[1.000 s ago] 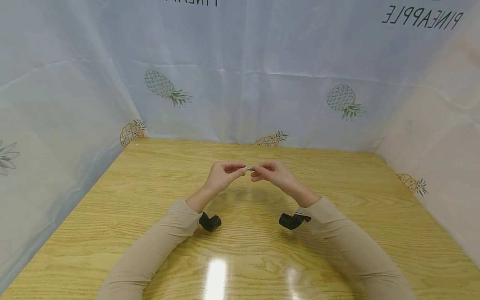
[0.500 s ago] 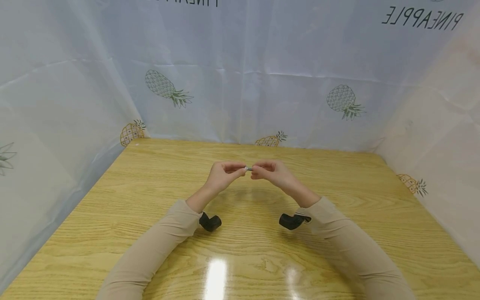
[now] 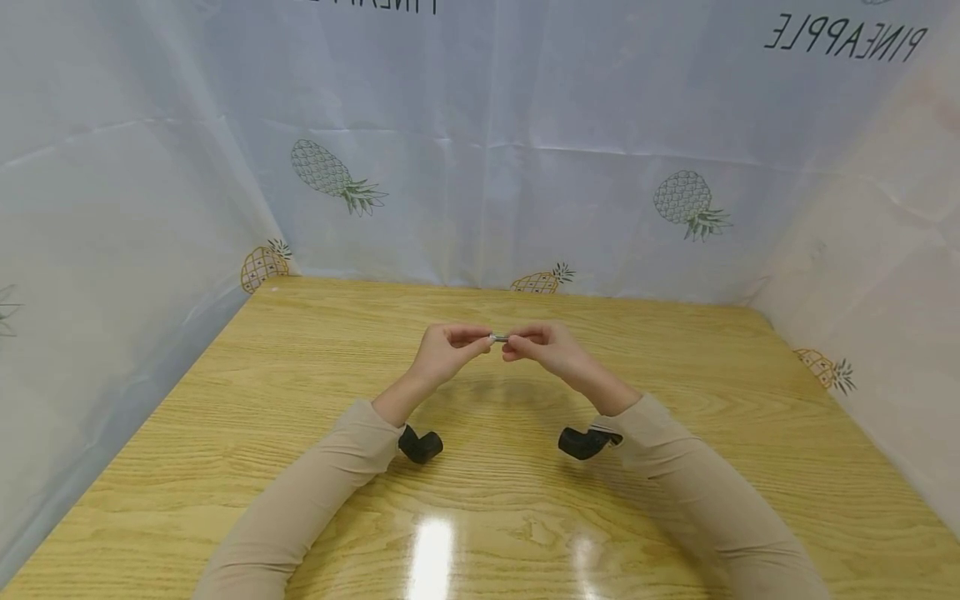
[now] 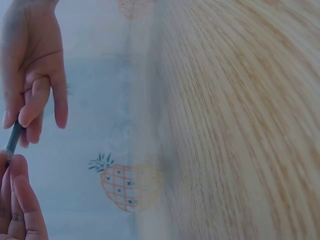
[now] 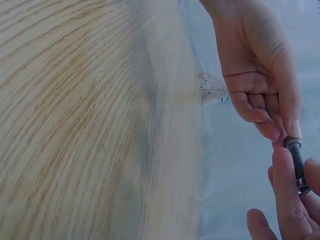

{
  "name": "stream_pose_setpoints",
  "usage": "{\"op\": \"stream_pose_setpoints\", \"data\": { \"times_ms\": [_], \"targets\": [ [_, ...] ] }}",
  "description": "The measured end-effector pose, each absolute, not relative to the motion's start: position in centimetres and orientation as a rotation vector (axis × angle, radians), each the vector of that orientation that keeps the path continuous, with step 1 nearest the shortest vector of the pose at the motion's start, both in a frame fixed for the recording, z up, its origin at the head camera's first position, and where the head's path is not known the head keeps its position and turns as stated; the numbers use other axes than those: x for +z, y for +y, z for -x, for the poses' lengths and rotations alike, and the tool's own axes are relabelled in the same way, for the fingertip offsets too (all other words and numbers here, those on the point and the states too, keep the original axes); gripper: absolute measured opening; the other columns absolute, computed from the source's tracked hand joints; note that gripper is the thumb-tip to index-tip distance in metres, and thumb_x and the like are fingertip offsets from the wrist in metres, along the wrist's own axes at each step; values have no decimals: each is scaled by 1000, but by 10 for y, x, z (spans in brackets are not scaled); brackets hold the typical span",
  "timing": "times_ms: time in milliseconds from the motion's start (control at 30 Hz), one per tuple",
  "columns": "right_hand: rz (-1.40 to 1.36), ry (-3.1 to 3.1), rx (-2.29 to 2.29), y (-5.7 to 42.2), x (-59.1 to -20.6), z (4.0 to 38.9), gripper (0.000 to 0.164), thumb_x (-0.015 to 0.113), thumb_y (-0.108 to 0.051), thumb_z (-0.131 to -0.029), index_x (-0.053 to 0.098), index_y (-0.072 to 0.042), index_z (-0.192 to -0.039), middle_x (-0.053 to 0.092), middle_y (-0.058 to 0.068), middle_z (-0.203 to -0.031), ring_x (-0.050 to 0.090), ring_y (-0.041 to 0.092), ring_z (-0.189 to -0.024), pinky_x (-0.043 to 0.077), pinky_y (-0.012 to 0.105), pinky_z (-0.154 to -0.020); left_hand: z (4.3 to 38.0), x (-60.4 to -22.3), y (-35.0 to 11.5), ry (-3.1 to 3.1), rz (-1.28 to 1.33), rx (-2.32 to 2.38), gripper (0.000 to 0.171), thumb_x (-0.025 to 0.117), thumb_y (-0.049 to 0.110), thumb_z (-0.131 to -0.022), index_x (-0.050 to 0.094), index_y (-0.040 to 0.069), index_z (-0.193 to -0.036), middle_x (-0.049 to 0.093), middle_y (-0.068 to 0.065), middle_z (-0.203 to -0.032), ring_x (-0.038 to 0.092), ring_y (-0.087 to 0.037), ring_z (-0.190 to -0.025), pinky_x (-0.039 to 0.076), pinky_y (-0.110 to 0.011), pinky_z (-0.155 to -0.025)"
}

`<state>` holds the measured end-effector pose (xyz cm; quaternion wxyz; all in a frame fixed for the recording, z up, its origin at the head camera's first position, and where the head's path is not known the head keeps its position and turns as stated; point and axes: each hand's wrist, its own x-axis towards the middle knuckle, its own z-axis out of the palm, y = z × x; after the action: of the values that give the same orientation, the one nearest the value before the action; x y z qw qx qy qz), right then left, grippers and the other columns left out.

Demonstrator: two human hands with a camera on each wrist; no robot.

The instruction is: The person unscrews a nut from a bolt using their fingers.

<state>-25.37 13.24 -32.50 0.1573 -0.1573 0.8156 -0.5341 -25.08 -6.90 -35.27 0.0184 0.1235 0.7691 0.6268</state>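
A small threaded metal bolt [image 5: 297,162] is held in the air between both hands. My left hand [image 3: 441,357] pinches one end between thumb and fingers. My right hand [image 3: 557,350] pinches the other end. In the right wrist view, a wider metal piece shows at each end of the thread. Whether the shiny ring [image 5: 302,186] near the right fingers is a nut or the bolt's head, I cannot tell. The left wrist view shows only part of the bolt [image 4: 14,139], its ends covered by fingertips.
Beneath the hands lies a wood-grain table [image 3: 495,483]. Pale curtains [image 3: 480,208] with pineapple prints enclose its back and sides. A black curved piece [image 3: 422,446] sticks out at the left cuff, and another black piece [image 3: 581,443] at the right cuff.
My right fingertips slid slightly left along the bolt, then back right, so a little more of it shows now than half a second ago. My left hand stays in place.
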Motion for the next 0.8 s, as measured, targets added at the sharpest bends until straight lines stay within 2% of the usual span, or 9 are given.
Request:
{"op": "stream_pose_setpoints", "data": {
  "times_ms": [200, 333, 533, 800],
  "targets": [
    [398, 2394, -1548, 131, -325, 253, 31, 57, -18, -94, 58, -4, -121, 66, 18, -116, 62, 26, -110, 39, 48, -106, 251, -352, -68, 2383, -361, 1944, 29, 66, 20, -88, 69, 5, -112, 69, -16, -110, 68, -23, -97, 54, -35, -88],
    [406, 2398, -1579, 131, -326, 252, 30, 61, -16, -91, 59, -4, -119, 64, 17, -118, 61, 27, -111, 43, 46, -103, 251, -352, -69, 2391, -371, 1935, 29, 65, 21, -88, 68, 5, -112, 69, -17, -108, 68, -23, -96, 53, -39, -89],
    [400, 2383, -1616, 131, -326, 251, 30, 61, -13, -91, 58, -3, -119, 59, 18, -123, 59, 33, -114, 42, 50, -103, 250, -351, -68, 2375, -366, 1951, 27, 65, 20, -88, 69, 6, -111, 71, -16, -104, 68, -18, -91, 50, -48, -91],
    [412, 2377, -1645, 131, -327, 252, 31, 63, -10, -89, 57, -2, -119, 58, 19, -123, 59, 34, -113, 45, 46, -101, 250, -350, -68, 2353, -327, 1957, 27, 65, 20, -88, 69, 7, -111, 71, -16, -104, 68, -17, -92, 50, -47, -93]
  ]
}}
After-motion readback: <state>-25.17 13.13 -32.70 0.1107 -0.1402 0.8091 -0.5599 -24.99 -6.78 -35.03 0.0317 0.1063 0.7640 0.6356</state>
